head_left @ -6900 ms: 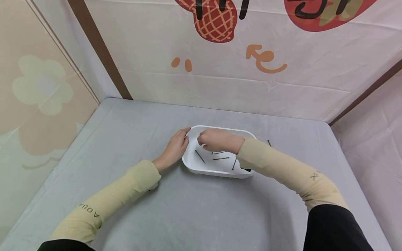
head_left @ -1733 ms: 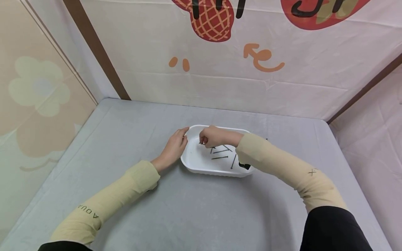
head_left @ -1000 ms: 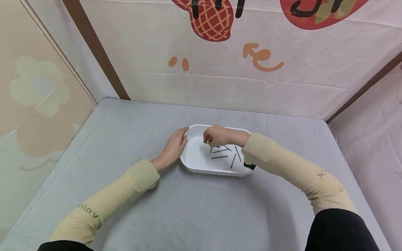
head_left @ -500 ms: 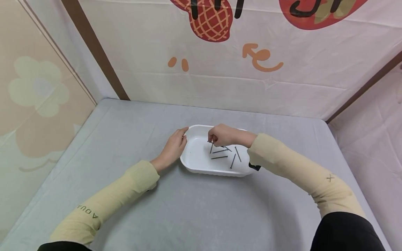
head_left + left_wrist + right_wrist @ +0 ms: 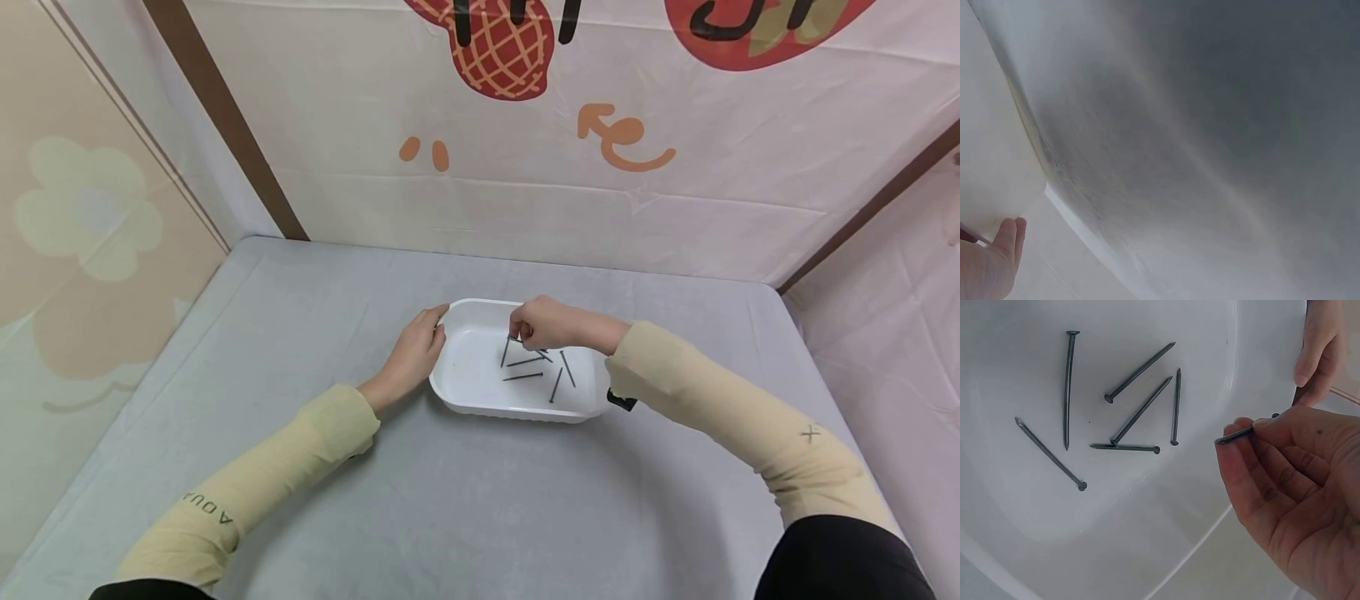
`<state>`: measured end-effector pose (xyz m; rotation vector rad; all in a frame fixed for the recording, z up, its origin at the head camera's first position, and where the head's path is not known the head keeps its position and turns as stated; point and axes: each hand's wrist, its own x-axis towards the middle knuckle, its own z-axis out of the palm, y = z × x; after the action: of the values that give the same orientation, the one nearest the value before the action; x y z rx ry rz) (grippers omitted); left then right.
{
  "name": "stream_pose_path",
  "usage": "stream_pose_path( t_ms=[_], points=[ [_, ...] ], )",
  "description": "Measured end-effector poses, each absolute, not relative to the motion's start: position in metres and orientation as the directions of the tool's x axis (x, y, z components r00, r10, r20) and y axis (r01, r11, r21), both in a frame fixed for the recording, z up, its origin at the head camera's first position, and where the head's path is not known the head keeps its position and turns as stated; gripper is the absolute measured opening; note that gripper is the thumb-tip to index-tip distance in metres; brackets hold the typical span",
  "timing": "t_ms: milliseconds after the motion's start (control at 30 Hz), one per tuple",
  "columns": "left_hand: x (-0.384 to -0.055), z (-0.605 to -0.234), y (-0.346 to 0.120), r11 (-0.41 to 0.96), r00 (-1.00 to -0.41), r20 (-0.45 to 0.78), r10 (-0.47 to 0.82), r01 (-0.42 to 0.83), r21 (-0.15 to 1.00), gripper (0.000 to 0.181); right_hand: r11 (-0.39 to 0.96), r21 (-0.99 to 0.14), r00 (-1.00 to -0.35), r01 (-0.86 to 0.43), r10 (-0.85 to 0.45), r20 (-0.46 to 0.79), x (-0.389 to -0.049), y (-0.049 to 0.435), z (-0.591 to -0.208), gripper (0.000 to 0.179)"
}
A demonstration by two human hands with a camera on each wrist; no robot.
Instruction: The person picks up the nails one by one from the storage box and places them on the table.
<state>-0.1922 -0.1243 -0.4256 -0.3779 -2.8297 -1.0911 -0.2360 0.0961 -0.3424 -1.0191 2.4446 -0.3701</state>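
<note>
In the head view, a white plastic tray (image 5: 468,392) lies on the table with several dark steel nails (image 5: 522,376) spread inside. My right hand (image 5: 551,323) is over the tray's far side, pinching one nail (image 5: 1235,435) between thumb and fingers. The right wrist view shows that nail raised apart from the loose ones, its head partly behind the thumb. At the tray's left end, my left hand (image 5: 408,354) grips the rim, thumb on one side and fingers on the other. Only part of this hand (image 5: 988,269) appears in the left wrist view.
A grey cloth (image 5: 420,500) covers the table. Printed fabric walls stand behind (image 5: 360,200) and on both sides. The right forearm (image 5: 720,400) crosses the tray's right end and hides the table beyond it.
A nail lying at the tray's left was picked up by my right hand, which then moved right with it. My left hand stayed at the rim. A nail on the table slipped behind the right arm.
</note>
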Motion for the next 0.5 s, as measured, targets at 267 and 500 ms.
stream_pose_path(
  t_ms=[267, 500],
  points=[
    [-0.192, -0.426, -0.125, 0.706, -0.963, 0.178, 0.202, 0.269, 0.655, 0.039, 0.691, -0.403, -0.624, -0.600, -0.719, -0.305, -0.235, 0.105, -0.339, 0.018],
    [-0.192, -0.426, -0.125, 0.710, -0.964, 0.170, 0.203, 0.265, 0.653, 0.039, 0.699, -0.411, -0.637, -0.585, -0.710, -0.300, -0.234, 0.116, -0.337, 0.019]
  ],
)
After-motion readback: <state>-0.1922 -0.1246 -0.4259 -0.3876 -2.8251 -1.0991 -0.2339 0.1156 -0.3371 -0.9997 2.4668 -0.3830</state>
